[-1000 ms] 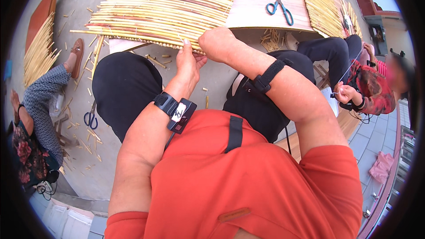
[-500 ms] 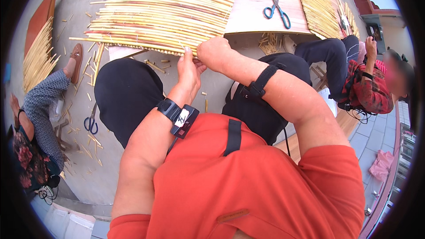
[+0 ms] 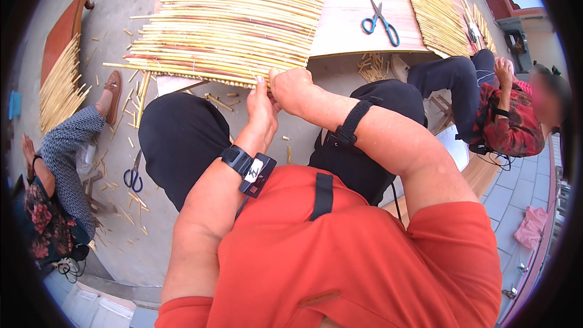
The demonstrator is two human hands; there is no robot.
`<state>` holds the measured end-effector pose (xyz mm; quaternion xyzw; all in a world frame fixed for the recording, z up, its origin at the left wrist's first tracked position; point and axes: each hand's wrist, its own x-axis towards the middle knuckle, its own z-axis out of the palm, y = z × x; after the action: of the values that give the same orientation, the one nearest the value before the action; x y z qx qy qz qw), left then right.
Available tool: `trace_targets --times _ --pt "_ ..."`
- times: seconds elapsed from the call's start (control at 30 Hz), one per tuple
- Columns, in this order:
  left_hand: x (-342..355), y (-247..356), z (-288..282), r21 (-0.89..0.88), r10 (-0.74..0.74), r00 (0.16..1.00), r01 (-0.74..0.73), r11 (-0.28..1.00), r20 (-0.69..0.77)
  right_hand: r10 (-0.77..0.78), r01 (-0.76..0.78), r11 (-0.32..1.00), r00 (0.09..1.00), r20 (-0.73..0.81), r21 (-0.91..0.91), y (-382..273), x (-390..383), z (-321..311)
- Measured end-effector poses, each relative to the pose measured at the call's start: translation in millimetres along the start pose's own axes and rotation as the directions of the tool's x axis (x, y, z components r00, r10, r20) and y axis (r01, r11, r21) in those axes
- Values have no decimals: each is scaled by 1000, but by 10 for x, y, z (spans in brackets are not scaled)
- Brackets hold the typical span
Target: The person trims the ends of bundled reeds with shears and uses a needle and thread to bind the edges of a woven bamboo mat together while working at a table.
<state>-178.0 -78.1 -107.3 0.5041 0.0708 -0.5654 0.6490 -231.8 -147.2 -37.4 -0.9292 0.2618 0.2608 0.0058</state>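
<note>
A mat of yellow reed sticks bound by thread [image 3: 225,24] lies on the pale wooden board [image 3: 346,18], its near edge reaching toward my lap. My left hand [image 3: 262,109] grips that edge from below, thumb pointing up against the sticks. Just to its right, my right hand [image 3: 293,90] is closed at the same edge, fingertips mostly hidden; whatever fine thing they pinch cannot be made out. Blue-handled scissors [image 3: 379,22] rest on the board, right of the mat.
A second mat [image 3: 434,9] is at right, beside a seated co-worker [image 3: 507,121]. Another person [image 3: 61,182] sits left, near reeds on an orange board [image 3: 54,24]. Dark scissors [image 3: 132,179] and cut reed pieces [image 3: 139,218] litter the ground. My knees are under the mat's edge.
My hands stay at the mat edge; the whole view has shifted slightly, so they appear lower. The right-hand co-worker's hand that held a thread low has risen beside the other.
</note>
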Motion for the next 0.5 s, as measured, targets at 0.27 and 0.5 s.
trace_targets --times 0.27,0.5 --pt "55 16 -133 134 -55 998 50 990 32 -53 67 955 997 -56 289 293 1 -105" --pt "-277 457 -117 230 254 967 -246 942 -8 -139 440 852 711 -689 282 736 -239 -165"
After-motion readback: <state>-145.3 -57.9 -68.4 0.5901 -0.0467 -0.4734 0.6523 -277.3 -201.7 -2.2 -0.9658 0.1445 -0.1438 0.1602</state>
